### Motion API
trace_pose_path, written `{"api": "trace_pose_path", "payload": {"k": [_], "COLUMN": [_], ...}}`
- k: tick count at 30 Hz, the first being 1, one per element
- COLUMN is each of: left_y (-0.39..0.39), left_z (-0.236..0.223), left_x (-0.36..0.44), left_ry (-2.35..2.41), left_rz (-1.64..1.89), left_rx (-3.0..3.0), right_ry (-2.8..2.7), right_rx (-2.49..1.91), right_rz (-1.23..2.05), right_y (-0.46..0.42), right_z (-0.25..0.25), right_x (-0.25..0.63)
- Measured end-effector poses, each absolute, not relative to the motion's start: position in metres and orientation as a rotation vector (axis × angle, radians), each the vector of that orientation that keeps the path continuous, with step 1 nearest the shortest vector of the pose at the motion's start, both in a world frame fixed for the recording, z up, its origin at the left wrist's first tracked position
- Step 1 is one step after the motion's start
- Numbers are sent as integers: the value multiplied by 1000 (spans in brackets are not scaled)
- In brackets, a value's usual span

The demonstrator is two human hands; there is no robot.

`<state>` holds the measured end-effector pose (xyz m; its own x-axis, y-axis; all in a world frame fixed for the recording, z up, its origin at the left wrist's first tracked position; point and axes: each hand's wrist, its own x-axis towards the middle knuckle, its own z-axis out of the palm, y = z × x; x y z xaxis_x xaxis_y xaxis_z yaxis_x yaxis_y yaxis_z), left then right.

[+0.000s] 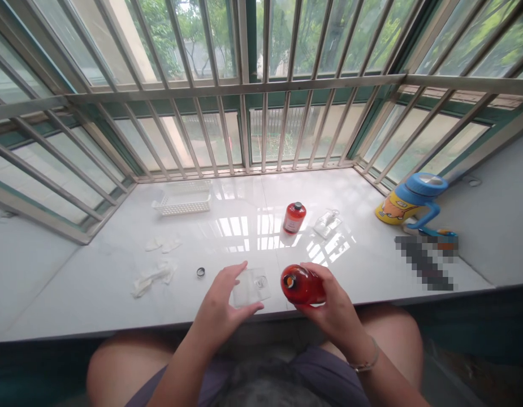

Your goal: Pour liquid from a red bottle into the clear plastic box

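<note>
My right hand (329,302) grips a small red bottle (301,284) lying on its side, its open mouth turned to the left, just above the front edge of the white sill. My left hand (225,302) rests with spread fingers on a clear plastic bag (250,286) lying flat by that edge. A small dark ring-shaped cap (201,272) sits on the sill to the left of that hand. Farther back a second red bottle (294,217) with a dark cap stands upright.
A white plastic basket (182,199) stands at the back left. Crumpled white wipes (153,276) lie at the left. Another small clear bag (327,223) lies right of the upright bottle. A yellow and blue handled jug (414,202) lies at the right. Window bars enclose the sill (95,265).
</note>
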<state>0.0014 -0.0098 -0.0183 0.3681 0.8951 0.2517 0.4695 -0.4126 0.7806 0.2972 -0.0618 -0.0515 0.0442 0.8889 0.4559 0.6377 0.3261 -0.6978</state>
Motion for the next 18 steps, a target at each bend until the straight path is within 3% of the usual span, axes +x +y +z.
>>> {"api": "trace_pose_path", "payload": {"k": [6, 18], "left_y": [-16, -19], "left_z": [-20, -25], "left_x": [3, 6], "left_ry": [1190, 1145], "left_rz": [941, 896], "left_rx": [2130, 2129], "right_ry": [-1943, -2133], "right_rx": [-1336, -1287], "right_rz": [65, -26], "right_y": [-50, -40], "right_z": [-48, -31], "right_x": [299, 303]}}
